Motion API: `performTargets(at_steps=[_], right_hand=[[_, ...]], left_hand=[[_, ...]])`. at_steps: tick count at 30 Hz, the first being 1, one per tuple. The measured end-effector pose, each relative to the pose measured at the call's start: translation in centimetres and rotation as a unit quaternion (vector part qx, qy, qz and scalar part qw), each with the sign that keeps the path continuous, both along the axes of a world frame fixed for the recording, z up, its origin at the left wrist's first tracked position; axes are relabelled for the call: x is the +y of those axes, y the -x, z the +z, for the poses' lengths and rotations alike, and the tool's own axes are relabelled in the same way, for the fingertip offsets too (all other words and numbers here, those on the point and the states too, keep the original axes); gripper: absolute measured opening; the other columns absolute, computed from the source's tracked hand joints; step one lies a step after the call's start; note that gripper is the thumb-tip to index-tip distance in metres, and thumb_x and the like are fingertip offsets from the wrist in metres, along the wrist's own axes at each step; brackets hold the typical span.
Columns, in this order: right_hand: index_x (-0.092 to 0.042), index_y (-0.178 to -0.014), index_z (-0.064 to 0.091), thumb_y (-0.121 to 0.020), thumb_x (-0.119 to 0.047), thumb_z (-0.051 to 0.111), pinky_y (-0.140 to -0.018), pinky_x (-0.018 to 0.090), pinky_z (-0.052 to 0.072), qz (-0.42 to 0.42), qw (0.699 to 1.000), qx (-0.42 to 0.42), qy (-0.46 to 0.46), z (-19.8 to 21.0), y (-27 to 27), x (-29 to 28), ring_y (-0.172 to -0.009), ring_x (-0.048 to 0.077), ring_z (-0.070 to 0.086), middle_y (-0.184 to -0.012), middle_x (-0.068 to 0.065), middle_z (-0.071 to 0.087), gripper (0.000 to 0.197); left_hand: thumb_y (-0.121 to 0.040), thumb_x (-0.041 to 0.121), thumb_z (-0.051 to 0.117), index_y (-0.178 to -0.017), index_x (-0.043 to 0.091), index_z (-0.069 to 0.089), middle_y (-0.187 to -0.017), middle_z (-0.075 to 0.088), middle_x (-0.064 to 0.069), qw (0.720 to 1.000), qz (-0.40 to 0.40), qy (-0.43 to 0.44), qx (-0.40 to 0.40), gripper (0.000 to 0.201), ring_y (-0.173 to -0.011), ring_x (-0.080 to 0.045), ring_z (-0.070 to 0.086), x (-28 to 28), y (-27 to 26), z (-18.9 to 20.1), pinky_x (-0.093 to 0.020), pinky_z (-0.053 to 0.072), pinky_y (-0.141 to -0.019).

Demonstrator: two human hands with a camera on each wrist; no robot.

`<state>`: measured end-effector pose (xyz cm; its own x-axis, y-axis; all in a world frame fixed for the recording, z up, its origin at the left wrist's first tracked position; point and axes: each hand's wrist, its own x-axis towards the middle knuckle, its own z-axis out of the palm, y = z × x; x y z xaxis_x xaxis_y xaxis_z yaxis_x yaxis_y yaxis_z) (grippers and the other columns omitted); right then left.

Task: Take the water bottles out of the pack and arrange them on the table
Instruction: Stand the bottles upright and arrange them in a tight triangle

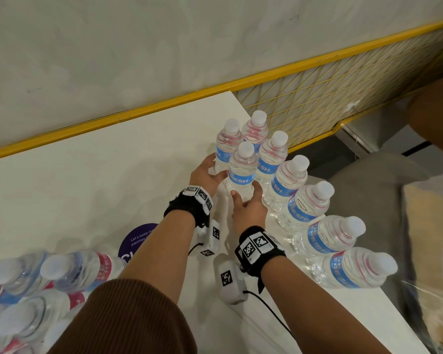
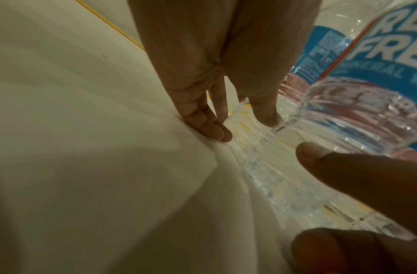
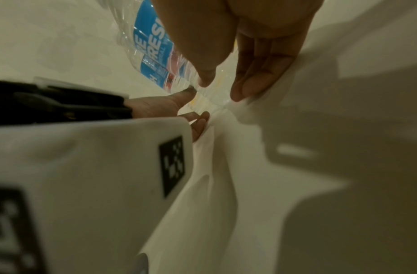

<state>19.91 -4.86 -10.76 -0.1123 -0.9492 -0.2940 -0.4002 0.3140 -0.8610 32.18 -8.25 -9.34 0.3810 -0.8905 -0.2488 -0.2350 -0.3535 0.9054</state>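
While the white table [image 1: 92,175] took up most of the head view, a yellow rail [image 1: 138,111] ran along its far edge below a pale wall [image 1: 138,47], and yellow wire mesh [image 1: 343,93] stood past the table's far right corner. The pack [image 1: 23,290] of water bottles lay at the near left edge, wrapped in clear film, caps facing the camera. A row of bottles [image 1: 304,210] stood upright along the right edge of the table, each just beside the next, with two more side by side to their left at the far end. The nearer of these, the front bottle [image 1: 241,172], stood on the table between both hands. The left hand [image 1: 205,172] lay to its left with fingers straight and spread, the fingertips [image 2: 216,131] down on the table by the bottle's base in the left wrist view. The right hand [image 1: 248,208] sat at the bottle's near right side, fingers relaxed and apart; its thumb [image 3: 202,74] touched the lower part of the bottle, yet neither hand was curled round it. Both wrists wore black bands carrying white marker blocks [image 1: 256,246]. A purple round sticker [image 1: 138,238] showed on the table beside the left forearm.
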Motion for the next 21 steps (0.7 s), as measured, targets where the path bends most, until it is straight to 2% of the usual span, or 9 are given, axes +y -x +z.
performTargets(at_steps=[5,8,10,13,17,21], right_hand=[[-0.031,-0.144,0.025,-0.091,-0.037,0.055,-0.074,0.03,0.05,-0.017,1.0,0.0,-0.001,-0.3,-0.1,0.0,-0.065,0.019,0.061,-0.059,-0.001,0.054,0.061],[-0.031,-0.142,0.027,-0.09,-0.038,0.056,-0.077,0.035,0.054,-0.029,1.0,-0.009,-0.006,-0.4,-0.2,-0.2,-0.072,0.024,0.064,-0.069,0.004,0.06,0.06],[-0.029,-0.139,0.029,-0.088,-0.039,0.058,-0.077,0.039,0.056,-0.04,0.999,-0.014,-0.016,-0.6,-0.3,-0.4,-0.073,0.027,0.066,-0.074,0.006,0.063,0.059],[-0.023,-0.131,0.035,-0.086,-0.041,0.06,-0.072,0.039,0.057,-0.047,0.998,-0.009,-0.028,-0.6,-0.2,-0.4,-0.067,0.028,0.066,-0.067,0.005,0.06,0.054],[-0.024,-0.13,0.037,-0.087,-0.041,0.059,-0.071,0.039,0.057,-0.042,0.999,-0.005,-0.03,-0.4,-0.2,-0.5,-0.068,0.028,0.066,-0.066,0.004,0.057,0.051],[-0.026,-0.134,0.033,-0.086,-0.043,0.059,-0.075,0.037,0.056,-0.025,0.999,-0.017,-0.033,-0.4,0.3,-0.2,-0.071,0.025,0.066,-0.075,0.01,0.065,0.057]], left_hand=[[-0.084,0.031,0.069,-0.138,0.027,0.045,-0.131,0.057,-0.003,1.0,0.005,-0.003,0.001,0.059,-0.119,-0.021,0.054,0.2,0.2,0.2,-0.026,0.041,-0.093],[-0.084,0.031,0.069,-0.138,0.026,0.044,-0.133,0.056,-0.005,1.0,0.007,-0.009,-0.006,0.06,-0.12,-0.022,0.054,0.2,0.4,0.4,-0.03,0.043,-0.098],[-0.084,0.031,0.069,-0.138,0.026,0.044,-0.133,0.056,-0.004,1.0,0.007,-0.01,-0.011,0.06,-0.12,-0.022,0.054,0.3,0.5,0.6,-0.029,0.042,-0.098],[-0.084,0.03,0.068,-0.139,0.026,0.043,-0.132,0.056,-0.005,1.0,0.002,-0.013,-0.015,0.06,-0.118,-0.023,0.055,0.4,0.6,1.0,-0.026,0.04,-0.094],[-0.084,0.033,0.068,-0.14,0.029,0.041,-0.133,0.055,-0.005,0.999,0.0,-0.03,-0.015,0.062,-0.12,-0.023,0.054,0.4,0.6,1.1,-0.029,0.04,-0.098],[-0.085,0.028,0.068,-0.147,0.025,0.027,-0.14,0.048,-0.005,0.997,-0.001,-0.073,-0.024,0.074,-0.128,-0.022,0.047,0.9,0.6,1.5,-0.032,0.037,-0.106]])
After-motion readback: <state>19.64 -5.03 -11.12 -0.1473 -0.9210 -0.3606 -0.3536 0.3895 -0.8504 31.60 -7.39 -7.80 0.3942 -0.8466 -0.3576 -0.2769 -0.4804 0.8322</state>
